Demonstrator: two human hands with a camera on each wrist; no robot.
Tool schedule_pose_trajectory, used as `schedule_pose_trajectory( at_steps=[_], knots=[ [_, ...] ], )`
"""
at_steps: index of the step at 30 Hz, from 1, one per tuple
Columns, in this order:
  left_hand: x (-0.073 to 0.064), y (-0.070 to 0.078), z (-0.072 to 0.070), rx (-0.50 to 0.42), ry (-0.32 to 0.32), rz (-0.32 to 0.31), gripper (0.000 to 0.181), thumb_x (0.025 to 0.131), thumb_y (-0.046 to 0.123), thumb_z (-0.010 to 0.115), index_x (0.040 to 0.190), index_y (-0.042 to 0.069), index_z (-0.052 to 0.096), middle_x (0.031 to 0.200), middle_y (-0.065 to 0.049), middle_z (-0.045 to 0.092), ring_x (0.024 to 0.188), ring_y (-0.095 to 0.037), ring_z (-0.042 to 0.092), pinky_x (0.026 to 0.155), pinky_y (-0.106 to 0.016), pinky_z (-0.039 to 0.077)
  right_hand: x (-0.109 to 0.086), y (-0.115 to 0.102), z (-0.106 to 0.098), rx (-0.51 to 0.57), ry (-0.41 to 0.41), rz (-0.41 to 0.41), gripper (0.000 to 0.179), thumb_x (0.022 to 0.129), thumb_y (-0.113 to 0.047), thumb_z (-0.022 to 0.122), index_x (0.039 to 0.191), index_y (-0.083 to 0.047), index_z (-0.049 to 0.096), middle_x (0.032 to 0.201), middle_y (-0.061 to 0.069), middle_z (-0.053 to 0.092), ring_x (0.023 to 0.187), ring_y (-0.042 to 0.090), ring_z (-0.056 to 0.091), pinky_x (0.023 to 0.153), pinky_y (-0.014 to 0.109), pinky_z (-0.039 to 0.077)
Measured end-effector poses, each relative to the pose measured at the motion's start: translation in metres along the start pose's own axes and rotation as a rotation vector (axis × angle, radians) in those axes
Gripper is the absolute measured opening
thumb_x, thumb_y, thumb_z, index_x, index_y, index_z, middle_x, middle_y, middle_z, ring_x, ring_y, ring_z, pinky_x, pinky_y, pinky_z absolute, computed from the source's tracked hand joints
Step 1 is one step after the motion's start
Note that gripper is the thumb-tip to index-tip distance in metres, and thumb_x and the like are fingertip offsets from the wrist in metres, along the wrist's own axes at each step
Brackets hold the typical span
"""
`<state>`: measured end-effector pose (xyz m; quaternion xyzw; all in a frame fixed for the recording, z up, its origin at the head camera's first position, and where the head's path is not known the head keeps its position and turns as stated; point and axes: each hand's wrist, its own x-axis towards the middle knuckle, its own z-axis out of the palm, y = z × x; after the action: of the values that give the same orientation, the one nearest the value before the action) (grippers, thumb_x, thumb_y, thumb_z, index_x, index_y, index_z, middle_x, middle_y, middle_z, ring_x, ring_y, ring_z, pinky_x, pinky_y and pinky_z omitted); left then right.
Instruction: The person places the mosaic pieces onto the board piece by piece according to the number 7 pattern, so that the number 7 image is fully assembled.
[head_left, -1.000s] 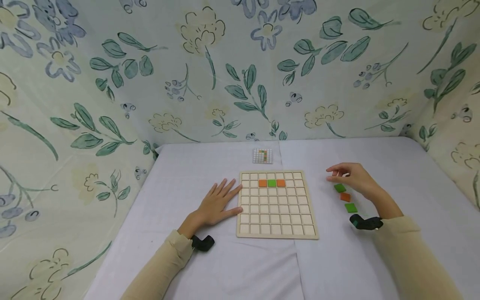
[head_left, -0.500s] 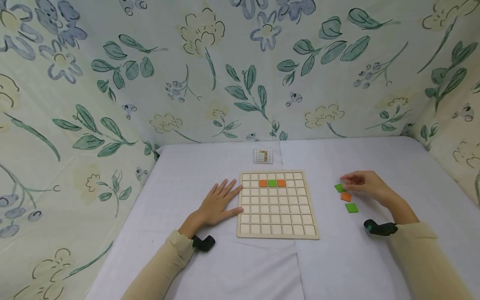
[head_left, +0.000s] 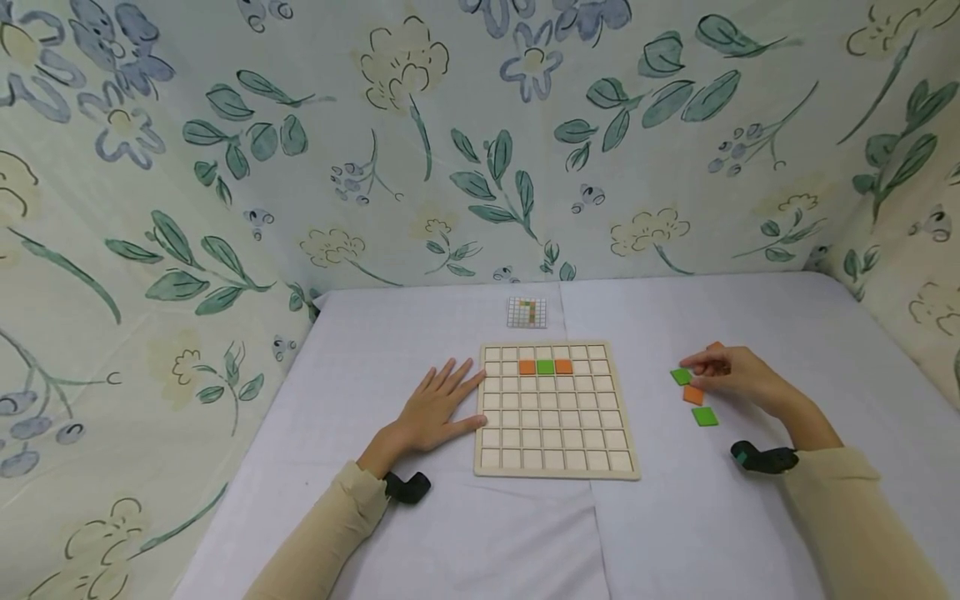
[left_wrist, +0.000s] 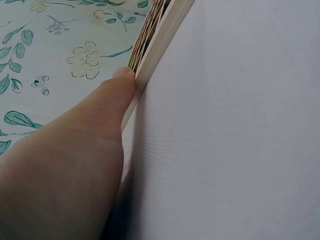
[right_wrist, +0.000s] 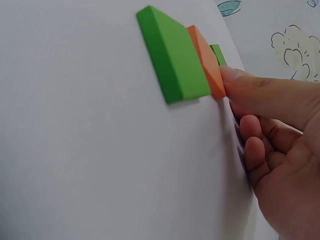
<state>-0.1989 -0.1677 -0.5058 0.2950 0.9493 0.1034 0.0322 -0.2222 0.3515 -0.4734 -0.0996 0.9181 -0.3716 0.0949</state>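
In the head view the left hand (head_left: 435, 408) lies spread on the tablecloth, its fingertip and thumb at the left edge of the wooden grid board (head_left: 553, 477). The left wrist view has the left thumb (left_wrist: 117, 95) against the board's side. An orange tile (head_left: 527, 367), a green tile (head_left: 545, 367) and a second orange tile sit side by side in the board's second row. To the right, the right hand (head_left: 735, 373) pinches the far green tile (head_left: 680, 377) between thumb and finger. Nearer lie an orange tile (right_wrist: 205, 60) and a green tile (right_wrist: 175, 55).
A small card (head_left: 527, 312) with a printed grid pattern lies behind the board. Another orange tile (head_left: 715, 344) peeks out behind the right hand. White cloth (head_left: 517, 533) covers the table, and a floral curtain (head_left: 480, 150) hangs around its back and sides.
The right hand has moved right and down from beyond the row of tiles to the far green tile, its fingers closing around it. An orange tile now shows behind it. The left hand stays put.
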Motion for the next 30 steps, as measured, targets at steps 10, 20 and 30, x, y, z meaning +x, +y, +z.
schedule_pose_trajectory(
  at_steps=[10,20,30],
  knots=[
    [-0.0003,-0.0002,-0.0003,0.006,-0.018,-0.001,0.080,0.097,0.073,0.031,0.162,0.030,0.011,0.167,0.001,0.003,0.152,-0.029,-0.002,0.120,-0.051,-0.001,0.0010,0.0005,0.0014,-0.013,-0.022,-0.017,0.036,0.088,-0.003,0.074,0.122,0.005,0.067,0.095,0.010,0.055,0.086,0.021,0.045,0.065,0.023,0.043],
    [0.0000,-0.0014,0.0011,0.011,-0.015,-0.005,0.080,0.097,0.073,0.030,0.161,0.032,0.008,0.167,0.002,0.002,0.152,-0.027,-0.004,0.120,-0.049,-0.003,-0.0002,0.0012,0.0035,-0.028,0.012,-0.096,0.031,0.087,-0.002,0.075,0.116,0.006,0.069,0.092,0.008,0.053,0.080,0.016,0.043,0.063,0.023,0.040],
    [-0.0002,-0.0013,0.0007,-0.007,0.009,0.009,0.080,0.097,0.072,0.034,0.162,0.029,0.013,0.167,0.000,0.006,0.152,-0.029,0.000,0.120,-0.051,0.000,-0.0001,0.0018,0.0057,-0.052,0.056,-0.111,0.031,0.087,-0.010,0.078,0.113,0.004,0.070,0.092,0.007,0.056,0.081,0.016,0.048,0.065,0.021,0.043]
  ],
)
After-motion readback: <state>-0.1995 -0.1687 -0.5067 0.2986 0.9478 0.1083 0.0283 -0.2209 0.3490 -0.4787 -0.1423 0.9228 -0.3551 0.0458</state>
